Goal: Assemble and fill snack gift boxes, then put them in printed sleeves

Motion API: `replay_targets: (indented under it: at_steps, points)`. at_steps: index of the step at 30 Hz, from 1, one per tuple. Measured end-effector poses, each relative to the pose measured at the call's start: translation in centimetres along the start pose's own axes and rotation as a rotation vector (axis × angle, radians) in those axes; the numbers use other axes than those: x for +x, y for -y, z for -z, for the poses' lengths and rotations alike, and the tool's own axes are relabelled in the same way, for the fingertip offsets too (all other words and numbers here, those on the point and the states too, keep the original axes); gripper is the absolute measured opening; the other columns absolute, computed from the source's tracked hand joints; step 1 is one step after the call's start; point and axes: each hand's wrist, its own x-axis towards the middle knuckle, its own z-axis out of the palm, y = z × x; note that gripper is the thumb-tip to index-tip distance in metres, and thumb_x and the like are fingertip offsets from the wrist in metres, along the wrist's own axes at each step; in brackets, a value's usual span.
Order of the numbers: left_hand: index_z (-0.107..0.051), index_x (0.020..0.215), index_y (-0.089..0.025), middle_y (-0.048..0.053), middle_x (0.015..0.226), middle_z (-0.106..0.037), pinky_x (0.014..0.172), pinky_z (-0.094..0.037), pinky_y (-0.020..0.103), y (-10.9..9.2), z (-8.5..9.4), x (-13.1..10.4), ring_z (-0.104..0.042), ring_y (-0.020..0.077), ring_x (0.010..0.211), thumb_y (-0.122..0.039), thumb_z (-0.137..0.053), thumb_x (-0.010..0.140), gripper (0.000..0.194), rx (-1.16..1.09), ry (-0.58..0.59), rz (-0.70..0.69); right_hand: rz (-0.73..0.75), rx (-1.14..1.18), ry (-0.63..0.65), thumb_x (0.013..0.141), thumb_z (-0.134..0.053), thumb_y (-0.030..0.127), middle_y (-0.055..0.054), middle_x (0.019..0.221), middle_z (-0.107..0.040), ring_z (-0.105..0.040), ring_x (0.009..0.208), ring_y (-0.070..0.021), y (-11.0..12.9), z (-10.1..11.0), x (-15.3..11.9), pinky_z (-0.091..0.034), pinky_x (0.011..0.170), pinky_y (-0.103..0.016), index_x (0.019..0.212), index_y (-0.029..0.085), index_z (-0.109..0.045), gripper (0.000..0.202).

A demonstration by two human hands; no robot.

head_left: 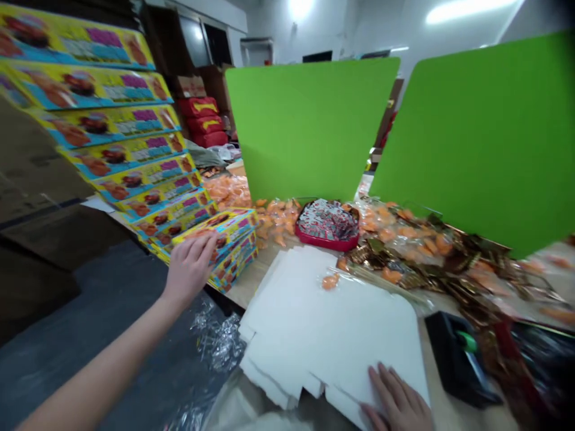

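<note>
We see only our own two arms in the head view, and both are bare. Our left forearm [103, 365] shows from the elbow down with no sleeve, watch or bracelet on it. Our left hand [191, 266] wears no glove and no ring. Our right hand [398, 404] is likewise ungloved, its fingernails short and unpainted.

Glossy printed cardboard boxes [220, 230], matt white card sheets [332, 323], crinkly shiny plastic film [215, 335], smooth wooden table [251, 281].
</note>
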Motion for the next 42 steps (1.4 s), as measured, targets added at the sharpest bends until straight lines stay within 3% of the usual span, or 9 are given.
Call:
replay_targets:
  at_steps: [4, 8, 12, 16, 24, 27, 32, 36, 42]
  points:
    - [-0.025, 0.144, -0.024, 0.017, 0.145, -0.032, 0.106, -0.025, 0.056, -1.3, -3.2, -4.6, -0.028, 0.0363, 0.134, -0.036, -0.053, 0.087, 0.065, 0.039, 0.004, 0.041, -0.099, 0.054, 0.22, 0.078, -0.058, 0.046, -0.008, 0.112, -0.066, -0.062, 0.098, -0.0271, 0.2, 3.3, 2.8, -0.047, 0.08, -0.038, 0.112, 0.027, -0.063, 0.039]
    - [-0.037, 0.136, -0.03, 0.011, 0.136, -0.048, 0.104, -0.036, 0.047, -6.2, -6.4, -7.3, -0.039, 0.0274, 0.13, -0.024, -0.05, 0.088, 0.051, -0.286, 0.074, -0.26, -0.208, 0.077, 0.472, 0.08, -0.057, 0.023, -0.009, 0.116, -0.063, -0.057, 0.106, -0.0268, 0.4, 2.9, 10.6, -0.044, 0.089, -0.04, 0.107, 0.024, -0.064, 0.028]
    - [-0.045, 0.133, -0.015, 0.015, 0.138, -0.047, 0.1, -0.042, 0.048, -11.1, -12.1, -6.8, -0.041, 0.0308, 0.13, -0.033, -0.045, 0.09, 0.047, -0.371, 0.313, -0.268, -0.172, 0.039, 0.385, 0.079, -0.045, 0.002, -0.014, 0.14, -0.044, -0.038, 0.129, -0.0295, 0.3, -2.3, 19.0, -0.039, 0.097, -0.043, 0.132, 0.021, -0.046, 0.057]
    - [-0.037, 0.14, -0.014, 0.016, 0.144, -0.038, 0.103, -0.037, 0.053, -12.8, -15.9, -6.3, -0.034, 0.0324, 0.134, -0.038, -0.04, 0.091, 0.054, -0.348, 0.368, -0.221, -0.128, 0.073, 0.341, 0.082, -0.044, 0.005, -0.014, 0.107, -0.066, -0.058, 0.105, -0.0266, 1.4, -6.2, 22.7, -0.048, 0.085, -0.038, 0.114, 0.015, -0.06, 0.037]
    - [-0.037, 0.14, -0.015, 0.011, 0.148, -0.033, 0.106, -0.034, 0.049, -12.8, -16.7, -6.9, -0.029, 0.0294, 0.136, -0.047, -0.038, 0.091, 0.059, -0.325, 0.342, -0.206, -0.312, 0.301, 0.183, 0.087, -0.05, 0.029, -0.016, 0.145, -0.034, -0.026, 0.137, -0.0276, 4.6, -4.2, 32.8, -0.032, 0.109, -0.044, 0.143, 0.01, -0.026, 0.064]
    - [-0.039, 0.139, -0.015, 0.01, 0.147, -0.035, 0.106, -0.033, 0.048, -12.7, -17.5, -7.0, -0.03, 0.0284, 0.136, -0.048, -0.037, 0.091, 0.058, -0.335, 0.34, -0.203, -0.314, 0.418, 0.453, 0.082, -0.058, 0.036, -0.017, 0.149, -0.028, -0.017, 0.139, -0.0306, 3.8, -1.0, 28.8, -0.023, 0.112, -0.048, 0.142, 0.009, -0.029, 0.072]
    - [-0.039, 0.139, -0.013, 0.012, 0.147, -0.035, 0.108, -0.029, 0.049, -12.4, -18.1, -7.1, -0.03, 0.0292, 0.136, -0.049, -0.038, 0.089, 0.061, -0.402, 0.356, -0.197, -0.385, 0.4, 0.983, 0.067, -0.072, 0.046, -0.015, 0.152, -0.009, -0.002, 0.14, -0.0354, 3.2, 4.9, 13.0, -0.011, 0.111, -0.058, 0.145, 0.015, -0.024, 0.097]
    - [-0.041, 0.137, -0.014, 0.013, 0.145, -0.038, 0.108, -0.029, 0.051, -11.5, -18.5, -7.0, -0.031, 0.0297, 0.135, -0.048, -0.037, 0.088, 0.059, -0.526, 0.409, -0.193, -0.364, 0.407, 0.926, 0.078, -0.063, 0.036, -0.009, 0.152, -0.016, -0.008, 0.141, -0.0294, 3.0, 5.8, 7.9, -0.011, 0.114, -0.053, 0.144, 0.019, -0.028, 0.077]
    - [-0.059, 0.116, -0.014, 0.015, 0.122, -0.061, 0.099, -0.043, 0.043, -6.2, -17.2, -6.6, -0.056, 0.0288, 0.114, -0.062, -0.045, 0.078, 0.063, -0.839, 0.471, 0.045, -0.37, 0.574, 0.696, 0.094, -0.038, 0.028, -0.007, 0.121, -0.062, -0.049, 0.122, -0.0202, 3.0, 6.8, 9.2, -0.036, 0.105, -0.037, 0.111, 0.021, -0.062, 0.031]
